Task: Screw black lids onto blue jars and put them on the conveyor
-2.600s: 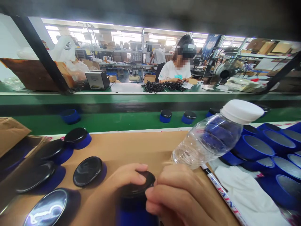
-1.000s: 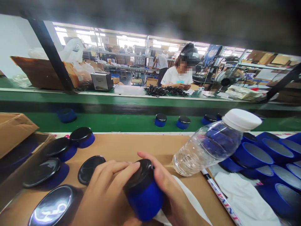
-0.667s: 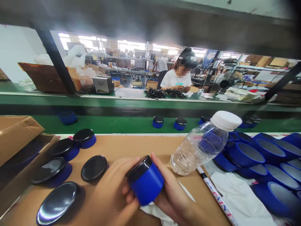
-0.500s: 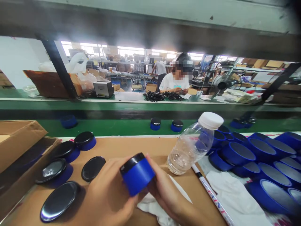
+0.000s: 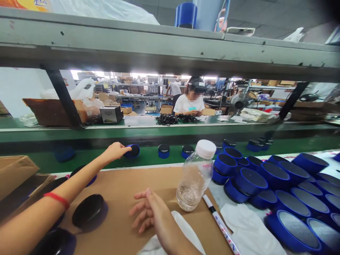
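Two hands are in view, both left of the water bottle (image 5: pixel 195 180). Farthest left lies a black lid (image 5: pixel 87 210) on the cardboard sheet (image 5: pixel 124 184). Your left hand (image 5: pixel 114 151) extends past it, fingertips on a black-lidded blue jar (image 5: pixel 134 151) on the green conveyor belt (image 5: pixel 147 161); you cannot tell whether it grips. Your right hand (image 5: pixel 148 212) is released, fingers spread, just beside the bottle. Blue jar bodies (image 5: pixel 249 180) stand right of the bottle.

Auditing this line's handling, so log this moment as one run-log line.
left hand: on black-lidded blue jar, green conveyor | right hand: open, empty, over cardboard sheet, near plastic water bottle
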Demonstrator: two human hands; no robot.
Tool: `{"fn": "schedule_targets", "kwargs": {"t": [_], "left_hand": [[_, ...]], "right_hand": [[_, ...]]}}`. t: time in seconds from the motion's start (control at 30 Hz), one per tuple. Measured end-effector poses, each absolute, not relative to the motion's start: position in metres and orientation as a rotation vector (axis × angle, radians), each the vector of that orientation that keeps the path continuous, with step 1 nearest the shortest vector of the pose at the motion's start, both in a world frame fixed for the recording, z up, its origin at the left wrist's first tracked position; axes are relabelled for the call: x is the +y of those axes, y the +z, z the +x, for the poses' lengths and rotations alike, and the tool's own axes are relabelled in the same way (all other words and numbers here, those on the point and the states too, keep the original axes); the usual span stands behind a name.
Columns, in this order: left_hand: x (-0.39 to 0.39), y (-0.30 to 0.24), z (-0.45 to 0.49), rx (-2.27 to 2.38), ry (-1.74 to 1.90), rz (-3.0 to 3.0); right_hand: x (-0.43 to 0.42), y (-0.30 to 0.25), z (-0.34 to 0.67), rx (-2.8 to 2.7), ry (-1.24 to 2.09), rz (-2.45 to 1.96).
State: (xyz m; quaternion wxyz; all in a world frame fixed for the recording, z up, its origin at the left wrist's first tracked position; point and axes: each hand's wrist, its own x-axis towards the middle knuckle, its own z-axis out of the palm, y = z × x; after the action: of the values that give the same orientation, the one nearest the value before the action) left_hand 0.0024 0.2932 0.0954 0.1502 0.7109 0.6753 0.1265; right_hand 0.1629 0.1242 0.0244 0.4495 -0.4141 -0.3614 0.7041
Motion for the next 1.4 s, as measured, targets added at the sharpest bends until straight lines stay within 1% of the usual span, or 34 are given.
{"fn": "schedule_targets", "kwargs": {"t": [0.17, 0.27, 0.33, 0.4, 0.5, 0.63, 0.77, 0.83, 0.93, 1.03, 1.13, 1.2, 1.27, 1.3, 1.33, 1.4], "left_hand": [[0.329, 0.083, 0.012, 2.161, 0.163, 1.973], [0.328, 0.084, 0.034, 2.268, 0.222, 2.178], [0.321, 0.081, 0.062, 2.177, 0.309, 2.385], [0.314, 0.073, 0.094, 1.933, 0.360, 2.589], [0.302, 0.053, 0.135, 1.685, 0.310, 2.740], [0.290, 0.035, 0.152, 1.686, 0.244, 2.822], [0.280, 0.045, 0.134, 1.691, 0.223, 2.791], [0.272, 0.061, 0.120, 1.682, 0.260, 2.721], [0.251, 0.095, 0.095, 1.628, 0.446, 2.593], [0.215, 0.132, 0.063, 1.506, 0.659, 2.392], [0.167, 0.153, 0.034, 1.364, 0.858, 2.091], [0.136, 0.151, 0.023, 1.255, 0.902, 1.866], [0.113, 0.139, 0.019, 1.047, 0.930, 1.271], [0.106, 0.130, 0.020, 0.936, 0.888, 1.059], [0.102, 0.120, 0.021, 0.805, 0.829, 0.913], [0.101, 0.099, 0.022, 0.644, 0.749, 0.816]], "right_hand": [[0.126, 0.026, 0.162, -0.895, 1.677, -1.036], [0.122, 0.025, 0.161, -0.878, 1.593, -1.009], [0.118, 0.023, 0.160, -0.863, 1.562, -0.960], [0.117, 0.021, 0.161, -0.848, 1.553, -0.891], [0.116, 0.019, 0.163, -0.840, 1.541, -0.796], [0.115, 0.021, 0.166, -0.874, 1.480, -0.745], [0.109, 0.026, 0.172, -0.935, 1.374, -0.715], [0.105, 0.028, 0.176, -0.964, 1.306, -0.696], [0.102, 0.031, 0.182, -1.017, 1.188, -0.668], [0.103, 0.029, 0.186, -1.035, 1.046, -0.656], [0.104, 0.025, 0.183, -1.059, 0.922, -0.667], [0.101, 0.020, 0.178, -1.150, 0.890, -0.674], [0.095, 0.015, 0.170, -1.298, 0.916, -0.675], [0.092, 0.013, 0.166, -1.358, 0.946, -0.673], [0.089, 0.011, 0.163, -1.394, 0.981, -0.678], [0.084, 0.009, 0.159, -1.397, 1.040, -0.726]]}}
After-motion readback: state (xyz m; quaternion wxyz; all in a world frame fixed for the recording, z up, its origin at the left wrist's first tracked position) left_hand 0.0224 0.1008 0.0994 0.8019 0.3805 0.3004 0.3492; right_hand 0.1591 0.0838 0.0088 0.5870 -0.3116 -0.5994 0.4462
